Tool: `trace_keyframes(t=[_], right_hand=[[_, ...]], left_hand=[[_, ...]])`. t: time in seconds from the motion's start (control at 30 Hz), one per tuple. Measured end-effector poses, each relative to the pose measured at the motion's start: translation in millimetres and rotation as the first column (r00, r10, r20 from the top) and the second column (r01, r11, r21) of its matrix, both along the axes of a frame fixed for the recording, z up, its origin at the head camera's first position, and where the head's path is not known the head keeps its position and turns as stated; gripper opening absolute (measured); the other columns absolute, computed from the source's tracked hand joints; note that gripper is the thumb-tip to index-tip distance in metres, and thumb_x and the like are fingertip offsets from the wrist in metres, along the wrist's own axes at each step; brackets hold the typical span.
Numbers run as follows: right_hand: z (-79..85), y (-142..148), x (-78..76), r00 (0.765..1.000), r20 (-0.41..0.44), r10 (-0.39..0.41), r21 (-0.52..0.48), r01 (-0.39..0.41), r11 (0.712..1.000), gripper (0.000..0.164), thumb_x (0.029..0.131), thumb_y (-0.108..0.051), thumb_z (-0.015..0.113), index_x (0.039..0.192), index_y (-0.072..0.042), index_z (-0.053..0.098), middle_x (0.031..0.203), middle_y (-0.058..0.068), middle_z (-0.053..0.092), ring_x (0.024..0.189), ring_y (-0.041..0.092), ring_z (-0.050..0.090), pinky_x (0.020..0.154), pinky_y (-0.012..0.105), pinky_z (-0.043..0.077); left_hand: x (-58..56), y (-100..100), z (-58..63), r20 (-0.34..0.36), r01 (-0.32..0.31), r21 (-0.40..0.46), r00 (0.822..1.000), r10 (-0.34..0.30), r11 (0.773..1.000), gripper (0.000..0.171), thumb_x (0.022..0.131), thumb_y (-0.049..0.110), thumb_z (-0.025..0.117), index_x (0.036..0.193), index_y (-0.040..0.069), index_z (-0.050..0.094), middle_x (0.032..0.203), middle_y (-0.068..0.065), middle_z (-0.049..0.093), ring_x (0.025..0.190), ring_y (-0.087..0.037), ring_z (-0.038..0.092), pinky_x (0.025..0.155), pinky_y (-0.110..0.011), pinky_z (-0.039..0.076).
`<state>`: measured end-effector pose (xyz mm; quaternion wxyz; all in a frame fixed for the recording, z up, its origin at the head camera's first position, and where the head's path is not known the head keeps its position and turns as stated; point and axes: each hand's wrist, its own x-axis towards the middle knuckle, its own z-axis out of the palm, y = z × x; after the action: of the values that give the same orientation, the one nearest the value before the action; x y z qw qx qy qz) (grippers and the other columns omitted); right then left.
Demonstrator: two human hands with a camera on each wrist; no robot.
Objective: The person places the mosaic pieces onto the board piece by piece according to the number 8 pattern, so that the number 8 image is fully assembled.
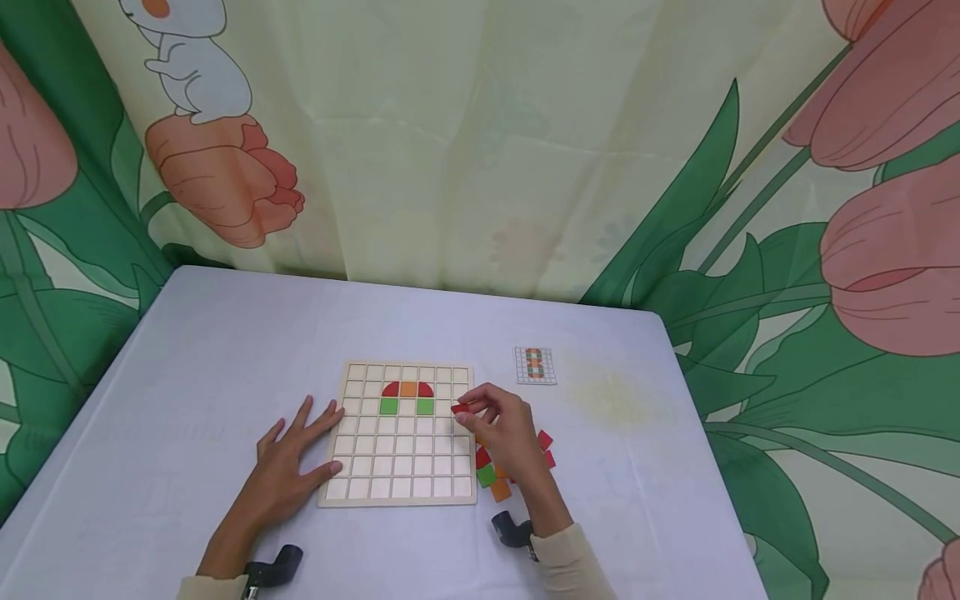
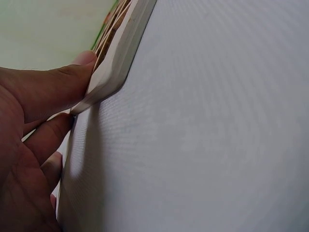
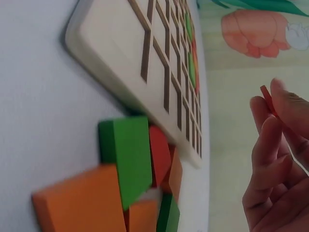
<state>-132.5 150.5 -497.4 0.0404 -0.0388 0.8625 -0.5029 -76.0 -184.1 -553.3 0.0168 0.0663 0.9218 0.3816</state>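
A wooden grid board (image 1: 397,503) lies on the table. Two red quarter-round tiles, one at each side of an orange square tile (image 1: 408,389), sit in its upper cells, with two green square tiles (image 1: 388,406) in the row below. My left hand (image 1: 288,467) is spread at the board's left edge, its thumb (image 2: 60,89) and fingertips touching the rim. Between thumb and fingers my right hand (image 1: 510,429) pinches a small red tile (image 3: 267,98), held up over the board's right side. The fingers hide part of that tile's shape.
Right of the board, partly under my right hand, lies a loose pile of red, green (image 3: 133,157) and orange tiles (image 1: 500,490). A small pattern card (image 1: 546,367) lies beyond the hand. Dark wrist devices (image 1: 277,567) sit at both wrists. A printed curtain (image 1: 480,167) hangs behind the table.
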Motion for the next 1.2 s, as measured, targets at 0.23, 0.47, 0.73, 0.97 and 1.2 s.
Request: trace_keyframes(t=[0.23, 0.47, 0.73, 0.97, 1.2], right_hand=[[1.8, -15, 0.4, 0.998, 0.063, 0.01, 0.006, -0.01, 1.0, 0.029, 0.086, -0.018, 0.09, 0.112, -0.025, 0.079, 0.092, -0.009, 0.079, 0.066, 0.015, 0.057, 0.051, 0.018, 0.044], [0.8, -30, -0.9, 0.996, 0.072, 0.051, 0.02, -0.052, 0.998, 0.027, 0.086, -0.018, 0.09, 0.111, -0.022, 0.08, 0.09, -0.007, 0.081, 0.066, 0.014, 0.058, 0.053, 0.018, 0.044], [-1.3, -53, -4.5, 0.992, 0.061, 0.113, 0.054, -0.117, 0.992, 0.027, 0.085, -0.02, 0.091, 0.109, -0.02, 0.078, 0.091, -0.008, 0.083, 0.08, 0.005, 0.07, 0.065, 0.02, 0.052], [-4.6, -75, -5.5, 0.984, 0.079, 0.158, 0.155, -0.168, 0.974, 0.024, 0.084, -0.02, 0.092, 0.104, -0.021, 0.078, 0.087, -0.01, 0.082, 0.084, 0.002, 0.074, 0.073, 0.025, 0.05], [-9.3, -92, -3.3, 0.989, 0.073, 0.131, 0.319, -0.147, 0.936, 0.022, 0.084, -0.025, 0.092, 0.1, -0.02, 0.078, 0.069, -0.016, 0.069, 0.076, 0.003, 0.06, 0.07, 0.027, 0.044]], left_hand=[[-0.1, 1, -0.4, -0.006, -0.001, 0.003, 1.0, 0.001, 1.0, 0.079, 0.091, 0.036, 0.082, 0.16, 0.019, 0.049, 0.168, -0.015, 0.042, 0.165, -0.042, 0.016, 0.129, -0.065, 0.004], [-0.6, 1, -1.3, 0.01, -0.002, 0.001, 1.0, 0.002, 1.0, 0.079, 0.091, 0.033, 0.082, 0.161, 0.02, 0.048, 0.169, -0.015, 0.04, 0.166, -0.042, 0.015, 0.13, -0.064, 0.002], [-1.4, 0, -0.3, 0.017, 0.003, 0.001, 1.0, -0.003, 1.0, 0.079, 0.091, 0.031, 0.083, 0.161, 0.02, 0.048, 0.17, -0.014, 0.04, 0.166, -0.042, 0.015, 0.129, -0.066, 0.003], [-1.3, 0, 1.7, 0.047, -0.008, -0.011, 0.999, 0.009, 1.0, 0.081, 0.09, 0.028, 0.084, 0.162, 0.02, 0.047, 0.171, -0.015, 0.038, 0.166, -0.043, 0.013, 0.129, -0.067, 0.003], [-1.5, 1, 2.8, 0.053, -0.008, -0.01, 0.999, 0.008, 1.0, 0.08, 0.09, 0.029, 0.084, 0.161, 0.02, 0.047, 0.171, -0.015, 0.037, 0.166, -0.044, 0.014, 0.129, -0.068, 0.003]])
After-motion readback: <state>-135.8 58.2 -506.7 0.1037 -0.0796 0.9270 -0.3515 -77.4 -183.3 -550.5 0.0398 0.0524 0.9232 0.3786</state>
